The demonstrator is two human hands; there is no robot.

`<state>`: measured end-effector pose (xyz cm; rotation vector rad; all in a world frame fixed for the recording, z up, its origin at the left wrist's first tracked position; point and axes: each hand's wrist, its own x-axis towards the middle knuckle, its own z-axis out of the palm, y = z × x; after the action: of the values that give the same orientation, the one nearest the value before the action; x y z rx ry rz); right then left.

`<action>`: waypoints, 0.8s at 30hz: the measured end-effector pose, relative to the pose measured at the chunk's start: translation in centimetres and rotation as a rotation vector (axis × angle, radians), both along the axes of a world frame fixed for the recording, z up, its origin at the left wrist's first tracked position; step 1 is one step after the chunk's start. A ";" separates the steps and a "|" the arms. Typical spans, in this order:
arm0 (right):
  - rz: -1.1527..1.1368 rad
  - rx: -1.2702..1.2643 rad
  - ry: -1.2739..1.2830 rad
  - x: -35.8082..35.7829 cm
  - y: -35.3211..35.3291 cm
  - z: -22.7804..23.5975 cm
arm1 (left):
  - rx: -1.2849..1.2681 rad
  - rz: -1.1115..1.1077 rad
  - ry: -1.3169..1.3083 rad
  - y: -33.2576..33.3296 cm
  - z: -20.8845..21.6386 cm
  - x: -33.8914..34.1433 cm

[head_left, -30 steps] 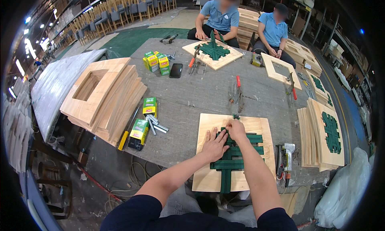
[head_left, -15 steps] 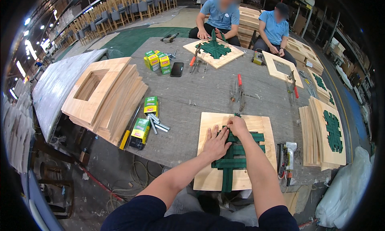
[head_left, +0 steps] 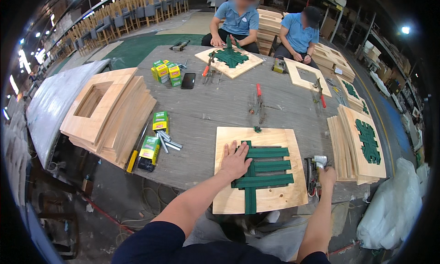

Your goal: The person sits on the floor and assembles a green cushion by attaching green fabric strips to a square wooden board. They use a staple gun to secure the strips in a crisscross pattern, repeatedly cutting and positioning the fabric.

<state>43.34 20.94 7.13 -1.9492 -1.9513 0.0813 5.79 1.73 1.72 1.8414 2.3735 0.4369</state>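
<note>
A square wooden panel point(head_left: 293, 200) lies in front of me, its middle opening crossed by dark green webbing straps point(head_left: 270, 179). One strap runs lengthwise toward me and several run sideways over the opening. My left hand point(head_left: 235, 161) lies flat with fingers spread, pressing the upper end of the lengthwise strap and the wood beside it. Right of the panel, my right hand point(head_left: 327, 175) has its fingers closed round a silver staple gun point(head_left: 320, 160), which still rests at the table. A small scrap of green webbing point(head_left: 258, 129) sits at the panel's far edge.
Bare panels point(head_left: 98, 110) are stacked on the left, webbed panels point(head_left: 366, 142) on the right. Staple boxes point(head_left: 150, 148), loose staple strips point(head_left: 168, 141), a phone point(head_left: 188, 81) and red-handled tools point(head_left: 259, 90) lie on the table. Two co-workers point(head_left: 238, 18) sit across.
My right hand has left the strap's far end and moved right to the staple gun. My left hand stays on the strap. The view has shifted slightly.
</note>
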 end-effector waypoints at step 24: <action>0.220 -0.568 1.382 -6.7 -8.1 10.4 | -0.018 0.061 -0.012 -1.1 -0.2 -1.1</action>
<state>36.67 12.80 17.48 -1.1850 -1.1378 1.6605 4.68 0.58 1.55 1.7578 2.4233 0.4288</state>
